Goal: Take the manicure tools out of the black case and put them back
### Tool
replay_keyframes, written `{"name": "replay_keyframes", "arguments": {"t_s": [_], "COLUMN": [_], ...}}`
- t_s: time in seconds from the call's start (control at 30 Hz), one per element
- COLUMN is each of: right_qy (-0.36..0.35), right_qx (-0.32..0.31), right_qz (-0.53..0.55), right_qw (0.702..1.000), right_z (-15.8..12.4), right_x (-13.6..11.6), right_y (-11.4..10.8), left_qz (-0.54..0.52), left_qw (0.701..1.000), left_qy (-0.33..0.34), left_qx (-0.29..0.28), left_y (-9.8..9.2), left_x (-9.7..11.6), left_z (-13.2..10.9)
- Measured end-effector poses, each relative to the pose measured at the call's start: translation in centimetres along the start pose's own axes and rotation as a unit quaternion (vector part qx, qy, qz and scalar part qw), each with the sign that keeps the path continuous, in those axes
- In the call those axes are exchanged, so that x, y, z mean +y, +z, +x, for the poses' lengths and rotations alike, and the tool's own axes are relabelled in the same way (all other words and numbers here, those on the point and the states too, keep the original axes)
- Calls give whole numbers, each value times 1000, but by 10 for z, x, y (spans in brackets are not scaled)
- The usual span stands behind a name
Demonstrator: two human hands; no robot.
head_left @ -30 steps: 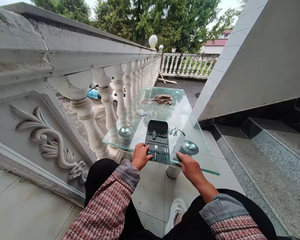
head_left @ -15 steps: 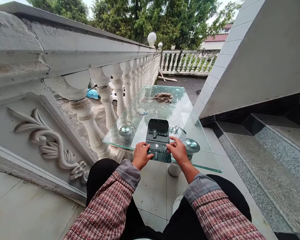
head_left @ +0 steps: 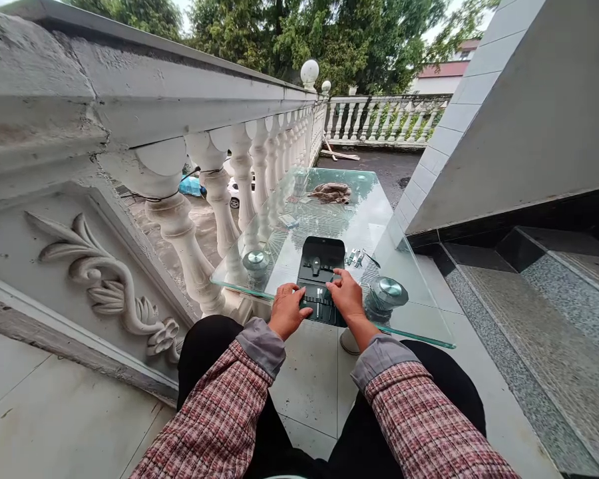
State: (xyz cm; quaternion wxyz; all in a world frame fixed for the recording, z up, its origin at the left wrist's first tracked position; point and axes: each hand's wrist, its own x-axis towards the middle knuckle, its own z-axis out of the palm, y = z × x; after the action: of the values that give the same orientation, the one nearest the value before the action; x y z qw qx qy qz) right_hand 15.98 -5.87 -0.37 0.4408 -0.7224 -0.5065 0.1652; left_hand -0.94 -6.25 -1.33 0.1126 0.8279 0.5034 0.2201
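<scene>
A black manicure case point(head_left: 323, 249) lies unfolded at the near edge of the glass table. Slim metal tools point(head_left: 319, 303) stand in the loops of its lower half, and a dark-handled piece point(head_left: 316, 267) sits in the upper half. My left hand point(head_left: 287, 311) grips the case's lower left edge, thumb on its face. Over the right side of the lower half is my right hand point(head_left: 348, 297), thumb and fingers drawn together at the loops; whatever they pinch is hidden. Several small metal nail tools point(head_left: 357, 257) rest on the glass just right of the case.
The glass table point(head_left: 419, 306) has round metal caps, one left point(head_left: 255, 258) and one right point(head_left: 391, 287). A brown cloth point(head_left: 331, 193) and a small flat packet point(head_left: 288, 221) lie farther back. A white balustrade point(head_left: 212, 199) runs along the left; stone steps point(head_left: 529, 313) rise at right.
My right hand has shifted left, inward over the tool loops. My left hand stays at the case's left edge. The whole view has moved slightly.
</scene>
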Motion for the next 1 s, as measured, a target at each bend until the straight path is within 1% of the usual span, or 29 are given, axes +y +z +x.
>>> {"name": "replay_keyframes", "arguments": {"t_s": [0.3, 0.4, 0.5, 0.63, 0.83, 1.0], "right_qy": [-10, -33, -73, -120, -138, -154], "right_qx": [-50, -57, -59, -79, -94, -112], "right_qz": [-82, -121, -163, -206, -246, -261], "right_qw": [995, 990, 982, 968, 955, 946], "right_z": [6, 6, 3, -2, -5, -8], "right_x": [6, 4, 2, 0, -1, 1], "right_y": [-1, -4, -7, -9, -14, -17], "left_qz": [-2, -1, 0, 2, 3, 3], "left_qw": [1000, 1000, 1000, 1000, 1000, 1000], "left_qy": [-4, -4, -2, 0, 0, 0], "left_qx": [-3, -3, -3, -4, -8, -7], "left_y": [-2, -2, -2, -2, -6, -5], "left_x": [2, 1, 1, 1, 4, 3], "left_z": [0, -1, -1, -1, -1, -1]}}
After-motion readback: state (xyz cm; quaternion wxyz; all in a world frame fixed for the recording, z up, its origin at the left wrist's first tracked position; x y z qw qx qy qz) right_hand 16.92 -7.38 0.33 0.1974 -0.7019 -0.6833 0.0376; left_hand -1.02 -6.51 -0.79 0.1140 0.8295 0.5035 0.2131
